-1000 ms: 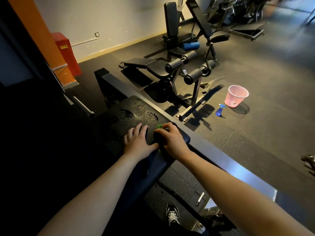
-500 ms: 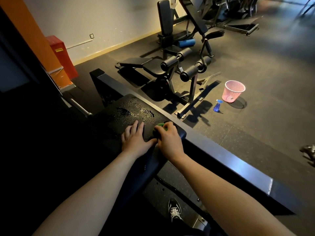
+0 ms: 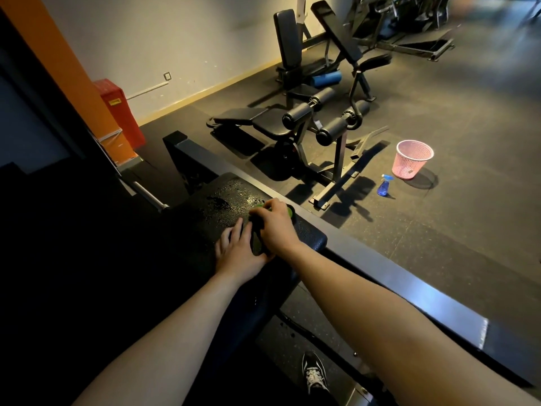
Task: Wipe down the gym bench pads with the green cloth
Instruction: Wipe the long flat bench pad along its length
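The bunched green cloth (image 3: pixel 289 212) could merely smear the spray droplets (image 3: pixel 227 200) on the bench pad (image 3: pixel 310 238), since little of it seems to lie flat. The right hand (image 3: pixel 275 227) arches over it near the pad's right edge, fingers curled round the wad. The left hand (image 3: pixel 238 253) rests flat on the pad just beside it, fingers straight and slightly spread.

Bright green cloth (image 3: pixel 289 211) on a black counter pad (image 3: pixel 231 197) dotted with shiny wet drops. Pink basket (image 3: pixel 412 159) with a net of little holes. Blue spray bottle (image 3: pixel 383 187). Red box (image 3: pixel 120 112), orange post (image 3: pixel 58 54). Dark grey floor (image 3: pixel 439 244) with tiny specks. Black shoe (image 3: pixel 314 373), white laces.
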